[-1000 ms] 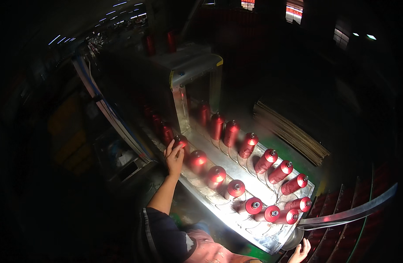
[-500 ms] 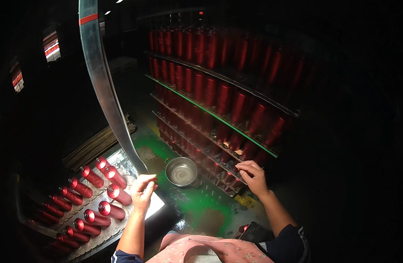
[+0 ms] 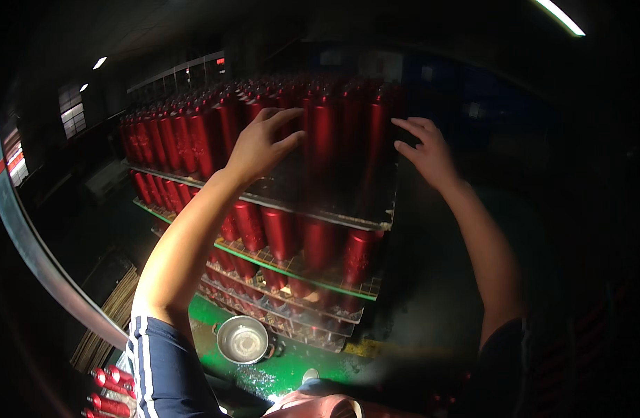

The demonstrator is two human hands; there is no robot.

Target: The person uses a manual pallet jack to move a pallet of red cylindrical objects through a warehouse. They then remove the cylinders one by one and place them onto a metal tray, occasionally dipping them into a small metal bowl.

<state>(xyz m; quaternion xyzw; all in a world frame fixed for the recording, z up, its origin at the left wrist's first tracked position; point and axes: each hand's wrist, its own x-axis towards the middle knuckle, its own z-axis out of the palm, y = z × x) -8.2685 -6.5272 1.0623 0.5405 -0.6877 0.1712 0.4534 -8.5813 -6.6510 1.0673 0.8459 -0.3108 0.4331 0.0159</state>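
Both arms reach forward over the top shelf (image 3: 285, 182) of a rack packed with shiny red metal bottles. My left hand (image 3: 263, 145) has its fingers apart and holds nothing; its fingertips come close to a red bottle (image 3: 323, 132) at the shelf's front, and contact cannot be made out. On the other side, my right hand (image 3: 428, 152) is also open, just right of the corner red bottle (image 3: 377, 129), with a dark gap between. The bottles stand upright with small necks on top.
Lower shelves with green edges (image 3: 292, 268) hold more red bottles (image 3: 281, 233). A metal pot (image 3: 243, 340) sits on the wet green floor (image 3: 285, 366). At the lower left are several red bottles (image 3: 111, 404), a stack of flat sheets (image 3: 118, 310) and a curved metal post (image 3: 44, 265).
My view has swung up and right to the rack's top shelf. Both hands have risen from lower down, the left from beside the bright table of bottles, and now reach outward with fingers spread.
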